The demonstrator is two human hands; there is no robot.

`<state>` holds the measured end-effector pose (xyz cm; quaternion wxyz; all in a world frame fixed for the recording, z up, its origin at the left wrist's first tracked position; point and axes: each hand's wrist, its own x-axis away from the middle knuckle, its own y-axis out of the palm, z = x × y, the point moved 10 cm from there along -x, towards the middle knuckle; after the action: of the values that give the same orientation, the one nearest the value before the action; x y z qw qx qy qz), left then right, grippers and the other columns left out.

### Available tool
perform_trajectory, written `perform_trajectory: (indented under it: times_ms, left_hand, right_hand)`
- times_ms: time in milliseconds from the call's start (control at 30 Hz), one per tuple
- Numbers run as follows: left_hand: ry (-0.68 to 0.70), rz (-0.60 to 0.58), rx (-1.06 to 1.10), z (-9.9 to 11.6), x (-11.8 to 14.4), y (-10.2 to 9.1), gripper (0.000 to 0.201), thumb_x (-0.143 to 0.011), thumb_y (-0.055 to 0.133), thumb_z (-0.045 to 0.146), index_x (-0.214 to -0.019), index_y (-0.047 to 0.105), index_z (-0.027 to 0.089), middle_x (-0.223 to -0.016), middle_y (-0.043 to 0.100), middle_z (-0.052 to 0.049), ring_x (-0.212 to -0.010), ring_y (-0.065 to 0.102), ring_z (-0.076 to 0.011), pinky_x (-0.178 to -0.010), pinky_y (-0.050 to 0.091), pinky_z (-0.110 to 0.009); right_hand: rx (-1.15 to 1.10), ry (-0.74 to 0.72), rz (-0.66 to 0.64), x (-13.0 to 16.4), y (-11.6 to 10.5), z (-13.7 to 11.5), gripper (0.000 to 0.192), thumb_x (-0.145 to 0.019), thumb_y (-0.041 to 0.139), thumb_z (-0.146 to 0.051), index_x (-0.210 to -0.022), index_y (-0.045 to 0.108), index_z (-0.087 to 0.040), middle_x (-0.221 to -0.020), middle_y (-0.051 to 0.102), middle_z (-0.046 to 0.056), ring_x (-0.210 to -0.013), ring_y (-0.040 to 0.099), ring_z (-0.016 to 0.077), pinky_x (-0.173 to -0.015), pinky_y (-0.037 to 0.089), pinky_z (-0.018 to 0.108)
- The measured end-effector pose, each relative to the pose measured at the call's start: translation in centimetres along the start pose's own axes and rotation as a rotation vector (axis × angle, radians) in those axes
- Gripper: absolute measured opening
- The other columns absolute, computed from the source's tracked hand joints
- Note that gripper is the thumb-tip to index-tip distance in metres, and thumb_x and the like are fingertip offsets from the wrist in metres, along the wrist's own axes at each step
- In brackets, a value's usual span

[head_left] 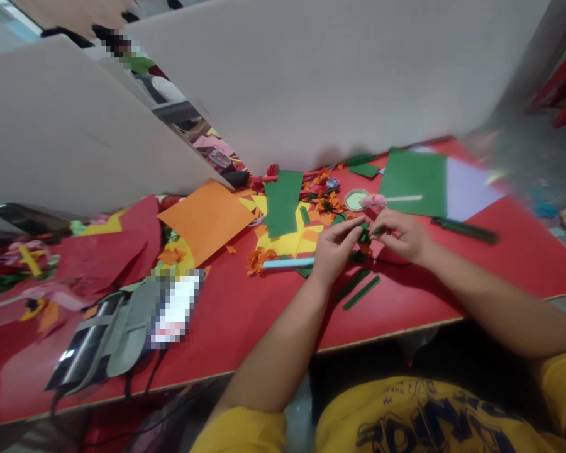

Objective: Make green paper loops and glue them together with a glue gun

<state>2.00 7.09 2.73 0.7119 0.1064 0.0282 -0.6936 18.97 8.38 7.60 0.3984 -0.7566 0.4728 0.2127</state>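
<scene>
Though blurred, both hands' fingers pinch small green paper piece; shape unclear, partly hidden

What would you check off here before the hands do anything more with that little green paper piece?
1. Both hands on the piece: left hand and right hand pinch the small green paper piece between them. Ok.
2. Piece is above the red table, not off its edge. Ok.
3. Spare green strips lie just in front of the hands. Ok.
4. Light blue stick lies beside the left hand. Ok.
5. Round glue pot is open: cannot tell.
6. How the piece is folded or whether it is glued: cannot tell, too small and blurred.
</scene>
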Motion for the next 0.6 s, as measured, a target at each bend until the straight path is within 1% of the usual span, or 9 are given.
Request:
perform_trajectory:
  times_ms: [100,167,267,367,467,533,600]
  left_hand:
    - [-0.022,-0.010,0.027,-0.5,-0.2,0.1,0.040,-0.085,0.098,0.049,-0.117,0.092,0.025,-0.122,0.089,-0.011,-0.118,0.083,-0.0294,-0.111,0.063,-0.044]
    - [-0.022,0.005,0.051,-0.6,-0.4,0.1,0.038,-0.084,0.099,0.049,-0.113,0.092,0.024,-0.117,0.089,-0.011,-0.115,0.084,-0.0294,-0.111,0.064,-0.045]
    - [-0.040,0.037,0.066,-1.1,-0.6,-0.1,0.035,-0.082,0.100,0.047,-0.104,0.091,0.021,-0.109,0.089,-0.011,-0.107,0.084,-0.0281,-0.104,0.066,-0.044]
    - [-0.055,0.076,-0.003,-1.6,-0.7,-0.5,0.028,-0.080,0.099,0.039,-0.100,0.091,0.020,-0.104,0.089,-0.010,-0.097,0.083,-0.0246,-0.093,0.067,-0.038]
    - [-0.043,0.118,-0.069,-2.0,-0.7,-1.2,0.023,-0.079,0.098,0.034,-0.097,0.092,0.021,-0.100,0.089,-0.008,-0.091,0.082,-0.0228,-0.087,0.066,-0.035]
    - [-0.035,0.129,-0.099,-2.3,-0.7,-1.5,0.022,-0.079,0.098,0.034,-0.097,0.092,0.021,-0.102,0.089,-0.008,-0.094,0.083,-0.0234,-0.091,0.066,-0.035]
    - [-0.017,0.135,-0.135,-2.4,-0.8,-1.9,0.022,-0.082,0.097,0.036,-0.098,0.093,0.022,-0.104,0.089,-0.009,-0.096,0.084,-0.0243,-0.094,0.066,-0.037]
  right_hand:
    - [-0.011,0.050,-0.013,0.1,0.2,0.6,0.008,-0.106,0.074,-0.027,-0.101,0.080,-0.024,-0.087,0.075,0.002,-0.074,0.066,0.0177,-0.070,0.056,0.031]
    - [0.003,0.055,-0.021,0.2,0.2,0.7,0.011,-0.108,0.070,-0.026,-0.103,0.079,-0.024,-0.090,0.076,0.002,-0.076,0.066,0.0178,-0.072,0.056,0.031]
    - [0.047,-0.003,-0.052,0.1,0.5,0.2,0.015,-0.112,0.065,-0.026,-0.107,0.079,-0.024,-0.093,0.075,0.004,-0.079,0.067,0.0190,-0.076,0.058,0.033]
    - [0.081,-0.080,-0.110,0.0,1.1,-0.6,0.015,-0.111,0.065,-0.027,-0.107,0.080,-0.025,-0.094,0.074,0.005,-0.084,0.070,0.0208,-0.079,0.061,0.035]
    - [0.073,-0.103,-0.132,0.1,1.5,-1.0,0.016,-0.109,0.066,-0.025,-0.107,0.082,-0.025,-0.098,0.076,0.007,-0.090,0.074,0.0215,-0.083,0.063,0.036]
    - [0.034,-0.047,-0.114,0.3,1.7,-0.6,0.015,-0.107,0.068,-0.024,-0.107,0.083,-0.024,-0.097,0.079,0.006,-0.087,0.075,0.0202,-0.079,0.063,0.034]
    - [-0.029,0.073,-0.065,0.5,1.6,0.5,0.010,-0.103,0.074,-0.025,-0.107,0.083,-0.023,-0.092,0.082,0.004,-0.078,0.073,0.0180,-0.072,0.061,0.031]
